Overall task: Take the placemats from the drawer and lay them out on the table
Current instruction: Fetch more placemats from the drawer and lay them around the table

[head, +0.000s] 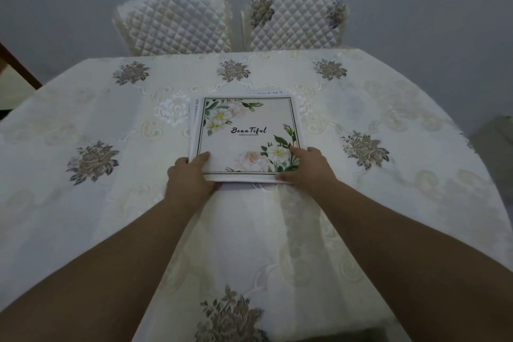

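Observation:
A stack of square placemats (247, 122) lies in the middle of the table (83, 108), which is covered by a cream embroidered cloth. The top mat is pale with white flowers, a dark line border and the word "Beautiful". Edges of more mats show beneath it at the left and far sides. My left hand (191, 175) grips the stack's near left corner, thumb on top. My right hand (305, 165) holds the near right corner, fingers on the flower print. Both forearms reach in from the bottom of the view.
Two chairs with quilted cream covers stand behind the far edge, one at the left (175, 22) and one at the right (295, 19). A grey wall is behind them. A dark wooden edge (16, 64) shows at far left.

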A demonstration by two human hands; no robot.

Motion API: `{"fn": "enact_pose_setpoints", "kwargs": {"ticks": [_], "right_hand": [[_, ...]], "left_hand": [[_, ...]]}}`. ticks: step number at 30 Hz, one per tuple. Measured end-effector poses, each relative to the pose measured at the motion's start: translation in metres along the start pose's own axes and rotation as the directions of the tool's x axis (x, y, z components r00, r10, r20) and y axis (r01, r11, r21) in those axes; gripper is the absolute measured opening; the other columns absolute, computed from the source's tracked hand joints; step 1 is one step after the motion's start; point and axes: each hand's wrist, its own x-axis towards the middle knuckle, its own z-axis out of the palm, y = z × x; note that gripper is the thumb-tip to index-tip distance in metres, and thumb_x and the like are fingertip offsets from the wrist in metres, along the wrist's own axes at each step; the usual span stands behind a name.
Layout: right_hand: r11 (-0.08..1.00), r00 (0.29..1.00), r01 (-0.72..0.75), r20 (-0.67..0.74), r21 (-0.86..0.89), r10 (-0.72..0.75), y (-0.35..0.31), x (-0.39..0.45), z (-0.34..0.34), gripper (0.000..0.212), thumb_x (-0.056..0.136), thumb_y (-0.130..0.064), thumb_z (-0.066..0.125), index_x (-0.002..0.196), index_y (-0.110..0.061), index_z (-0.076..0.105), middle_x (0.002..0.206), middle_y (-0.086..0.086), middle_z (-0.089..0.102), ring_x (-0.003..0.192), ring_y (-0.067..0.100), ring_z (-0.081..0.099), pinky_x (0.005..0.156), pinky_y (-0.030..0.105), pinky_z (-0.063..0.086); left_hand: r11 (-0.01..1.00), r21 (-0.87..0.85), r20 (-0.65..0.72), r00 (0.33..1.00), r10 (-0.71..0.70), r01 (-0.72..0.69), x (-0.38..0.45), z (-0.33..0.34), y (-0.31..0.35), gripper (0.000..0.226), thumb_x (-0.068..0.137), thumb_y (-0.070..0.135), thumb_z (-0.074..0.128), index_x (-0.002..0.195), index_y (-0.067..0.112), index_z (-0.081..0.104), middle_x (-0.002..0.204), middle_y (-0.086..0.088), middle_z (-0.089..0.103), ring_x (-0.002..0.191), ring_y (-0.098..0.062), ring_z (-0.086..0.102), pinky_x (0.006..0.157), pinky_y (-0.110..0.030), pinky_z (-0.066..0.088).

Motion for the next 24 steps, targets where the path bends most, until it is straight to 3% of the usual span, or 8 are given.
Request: {"fn": "enact_pose_setpoints", "kwargs": {"ticks": [5,8,10,13,14,18,22,24], "right_hand": [[0.999,0.999,-0.012,0.044,-0.051,0.014,0.003,-0.009,0.009,0.113,0.061,-0.065,0.084,0.155,-0.035,0.028,0.159,0.012,0.023,0.145,0.035,0.026,0.114,0.049,0.033],[0.997,1.0,0.011,0.004,-0.074,-0.011,0.007,-0.007,0.009,0.099,0.066,-0.052,0.086,0.151,-0.032,0.038,0.144,0.011,0.043,0.133,0.032,0.044,0.107,0.043,0.041],[0.998,1.0,0.008,-0.014,-0.064,-0.009,0.007,-0.007,0.003,0.095,0.07,-0.046,0.084,0.152,-0.031,0.038,0.144,0.012,0.046,0.131,0.031,0.048,0.105,0.039,0.043],[1.0,0.998,0.0,0.07,-0.023,0.002,0.003,-0.021,-0.01,0.111,0.069,-0.045,0.087,0.158,-0.039,0.02,0.166,0.014,0.009,0.146,0.036,0.03,0.113,0.044,0.038],[1.0,0.998,0.025,0.06,-0.003,-0.025,0.003,-0.029,-0.016,0.109,0.072,-0.047,0.085,0.158,-0.038,0.018,0.167,0.012,0.005,0.149,0.034,0.025,0.115,0.045,0.036],[0.993,0.991,0.101,-0.094,0.06,-0.095,0.019,-0.083,-0.067,0.08,0.089,-0.047,0.066,0.157,-0.027,0.029,0.163,0.002,0.029,0.15,0.018,0.025,0.119,0.04,0.028],[0.997,0.976,0.036,-0.217,0.061,-0.022,0.056,-0.169,-0.134,0.064,0.092,-0.055,0.056,0.15,-0.031,0.041,0.15,-0.005,0.048,0.132,0.018,0.05,0.108,0.039,0.041],[0.996,0.966,0.017,-0.257,0.083,0.005,0.084,-0.214,-0.167,0.063,0.092,-0.058,0.053,0.149,-0.034,0.041,0.149,-0.008,0.049,0.128,0.018,0.053,0.105,0.04,0.044]], "left_hand": [[0.997,-0.058,0.05,0.998,-0.048,0.051,0.003,-0.001,-0.004,0.098,0.07,0.057,0.082,0.153,0.032,0.037,0.143,-0.019,0.04,0.131,-0.041,0.044,0.108,-0.047,0.042],[0.996,-0.064,0.137,0.989,-0.054,0.064,0.005,-0.006,-0.006,0.117,0.059,0.068,0.081,0.155,0.024,0.031,0.148,-0.018,0.043,0.133,-0.039,0.046,0.109,-0.049,0.043],[0.996,-0.078,0.153,0.988,-0.032,0.045,0.001,-0.011,-0.001,0.123,0.055,0.07,0.08,0.156,0.024,0.028,0.15,-0.019,0.042,0.136,-0.039,0.043,0.111,-0.05,0.039],[0.999,-0.038,0.094,0.995,0.024,-0.02,-0.02,-0.022,0.017,0.11,0.074,0.059,0.079,0.159,0.023,0.021,0.162,-0.021,0.022,0.15,-0.036,0.021,0.12,-0.047,0.022],[0.997,-0.029,0.063,0.996,0.067,-0.065,-0.028,-0.028,0.025,0.103,0.079,0.055,0.077,0.159,0.023,0.022,0.164,-0.018,0.021,0.151,-0.033,0.019,0.121,-0.046,0.02],[0.961,-0.043,0.057,0.96,0.276,-0.273,-0.072,-0.057,0.086,0.075,0.09,0.05,0.066,0.154,0.024,0.036,0.16,-0.007,0.035,0.147,-0.026,0.028,0.119,-0.044,0.026],[0.921,-0.007,0.083,0.918,0.388,-0.388,-0.143,-0.082,0.164,0.067,0.092,0.057,0.057,0.151,0.028,0.04,0.155,-0.002,0.042,0.14,-0.026,0.039,0.114,-0.048,0.036],[0.904,0.003,0.083,0.901,0.425,-0.427,-0.185,-0.087,0.201,0.066,0.093,0.061,0.051,0.151,0.03,0.039,0.155,0.0,0.041,0.14,-0.026,0.04,0.112,-0.05,0.037]]}}
